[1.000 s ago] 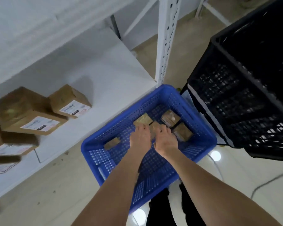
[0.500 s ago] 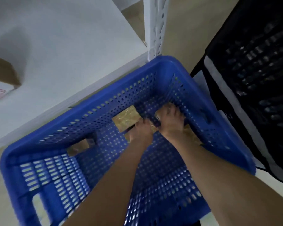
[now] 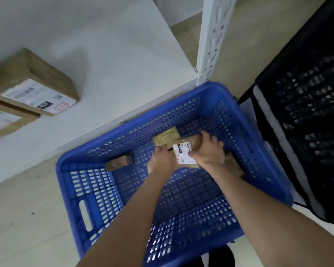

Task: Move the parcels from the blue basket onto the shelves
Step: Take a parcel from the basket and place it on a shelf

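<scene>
Two hands meet on a labelled parcel (image 3: 183, 155): the right hand (image 3: 208, 152) clasps it, the left hand (image 3: 160, 160) hides its grip; lift level, clear of the basket (image 3: 210, 110) wall beyond the fingers

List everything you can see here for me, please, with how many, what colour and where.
Blue perforated plastic basket: one, blue, beside the shelf.
Brown parcel with a white label: one, brown, inside the basket, held.
Tan taped parcel: one, tan, basket floor, just behind the labelled one.
Small brown parcel: one, brown, basket's left corner.
Half-hidden brown parcel: one, brown, under the right forearm.
Brown cardboard boxes: two clear, brown, on the shelf, left.
White shelf board: one, white, upper left.
White slotted metal post: one, white, behind the basket.
Black plastic crate: one, black, right of the basket.
Left grip: one, at the labelled parcel's left edge, fingers hidden.
Right grip: one, curled round the labelled parcel, thumb on its label.
</scene>
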A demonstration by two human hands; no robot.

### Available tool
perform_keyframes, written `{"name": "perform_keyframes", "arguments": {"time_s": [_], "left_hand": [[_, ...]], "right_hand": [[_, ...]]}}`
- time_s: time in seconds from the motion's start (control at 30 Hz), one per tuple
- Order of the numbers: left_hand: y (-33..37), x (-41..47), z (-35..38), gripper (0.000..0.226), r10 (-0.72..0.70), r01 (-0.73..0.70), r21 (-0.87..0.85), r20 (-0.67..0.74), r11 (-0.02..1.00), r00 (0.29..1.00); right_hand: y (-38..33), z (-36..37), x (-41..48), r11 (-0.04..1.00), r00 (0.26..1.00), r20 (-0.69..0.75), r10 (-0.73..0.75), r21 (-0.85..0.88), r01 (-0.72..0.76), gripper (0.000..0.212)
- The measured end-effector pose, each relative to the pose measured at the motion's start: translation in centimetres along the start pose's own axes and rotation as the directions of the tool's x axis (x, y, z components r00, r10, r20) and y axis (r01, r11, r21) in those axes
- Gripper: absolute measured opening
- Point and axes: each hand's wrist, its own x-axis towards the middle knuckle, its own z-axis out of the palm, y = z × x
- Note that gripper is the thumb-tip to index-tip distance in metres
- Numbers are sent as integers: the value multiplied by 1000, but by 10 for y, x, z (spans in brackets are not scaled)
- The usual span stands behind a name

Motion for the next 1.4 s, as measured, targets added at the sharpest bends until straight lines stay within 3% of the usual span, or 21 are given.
{"name": "perform_keyframes", "arguments": {"time_s": [0.17, 0.43, 0.6, 0.73, 0.8, 0.9, 0.97, 1.03, 1.13, 1.27, 1.4], "left_hand": [[-21, -83, -93, 51, -123, 109, -188, -66, 976, 990], [-48, -222, -226, 58, -234, 173, -402, -109, 899, 966], [-49, -303, -301, 61, -296, 149, -610, -148, 779, 944], [-46, -366, -338, 69, -295, 54, -810, -149, 584, 944], [-42, -399, -351, 62, -286, 6, -873, -153, 488, 946], [-38, -443, -362, 51, -248, -48, -922, -153, 383, 957], [-36, -465, -365, 52, -277, -96, -939, -194, 330, 941], [-31, -487, -367, 47, -316, -147, -954, -228, 260, 921], [-23, -508, -367, 53, -366, -205, -963, -257, 174, 895], [-16, -529, -371, 60, -383, -292, -955, -289, 51, 878], [-23, -544, -381, 54, -370, -316, -948, -308, 40, 877]], "right_hand": [[-46, -70, -85, 901, 993, 120, 15, 428, -65, 89], [-110, -176, -219, 555, 969, 244, -31, 810, -187, 52], [-148, -241, -287, 453, 951, 285, -121, 868, -203, 39], [-166, -284, -344, 435, 934, 306, -186, 878, -201, 8], [-172, -305, -370, 432, 929, 291, -227, 885, -172, 7], [-178, -330, -401, 428, 914, 253, -316, 898, -101, 17], [-182, -341, -418, 415, 915, 221, -338, 907, -65, 53], [-182, -349, -437, 476, 920, 233, -316, 878, -58, 91], [-181, -348, -469, 556, 865, 331, -376, 828, -76, 101], [-193, -345, -506, 523, 711, 475, -518, 834, -176, 79], [-203, -352, -529, 343, 722, 375, -581, 918, -200, 27]]}}
